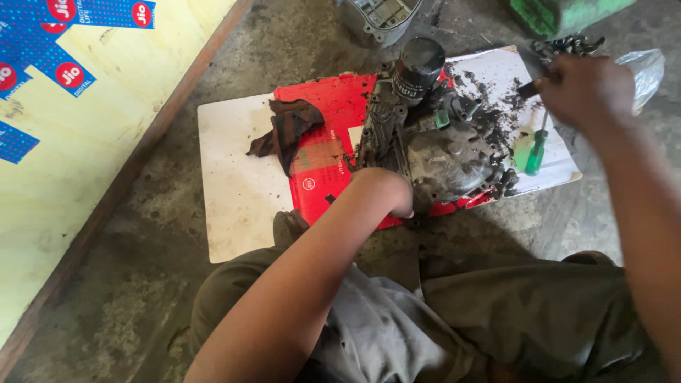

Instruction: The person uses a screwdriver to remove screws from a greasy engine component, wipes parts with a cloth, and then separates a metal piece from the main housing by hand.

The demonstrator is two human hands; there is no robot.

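At the left edge a yellow board (92, 106) with blue and red stickers leans beside the concrete floor (135, 312). A flat red and white cardboard sheet (237, 184) lies on that floor and serves as the work surface. On its left part rests a dark, crumpled rag (287, 131), apart from the other items.

The engine casing (433, 145), thick with black grime, sits on the middle and right of the sheet. Its long axis runs roughly from the near edge of the sheet away from the person. A black cylindrical oil filter (417, 65) stands at its far end, its round top facing up towards the camera.

The left hand (386, 190) reaches forward from the lap, forearm angled up and right, and presses on the near edge of the casing. Its fingers are curled out of sight, so the closure cannot be told.

A green-handled screwdriver (537, 149) lies on the sheet just right of the casing, handle towards the person. Loose black dirt is scattered around it.

The right hand (585, 89) is raised at the sheet's far right corner, closed around a dark-handled tool (530, 71) (its working end is unclear). Beyond lie a grey metal housing (376, 18), a green container (567, 14) and a clear plastic bag (645, 71), contents not discernible.
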